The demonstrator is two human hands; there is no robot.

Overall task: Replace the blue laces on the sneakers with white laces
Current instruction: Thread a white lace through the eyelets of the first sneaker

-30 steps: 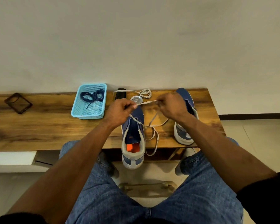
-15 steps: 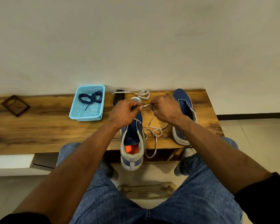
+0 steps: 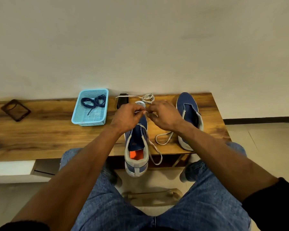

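Observation:
A blue sneaker [image 3: 136, 147] with an orange insole lies on the wooden table [image 3: 48, 130], its heel hanging over the front edge. A white lace [image 3: 154, 151] runs through it and loops down the right side. My left hand [image 3: 128, 116] and my right hand [image 3: 163, 115] meet over its toe end, both pinching the white lace. The second blue sneaker [image 3: 188, 117] lies to the right, without laces. Another white lace [image 3: 147, 97] sits bundled at the back. The blue laces [image 3: 93, 102] lie in a light blue basket [image 3: 88, 121].
A black object [image 3: 122, 99] and a round silver thing [image 3: 139, 103] lie behind my hands. A dark square frame [image 3: 15, 110] rests at the far left of the table. The wall stands right behind the table. My knees are below the front edge.
My hands have come together over the sneaker's toe end, shortening the stretch of lace between them. The loose lace loop now lies further right on the table.

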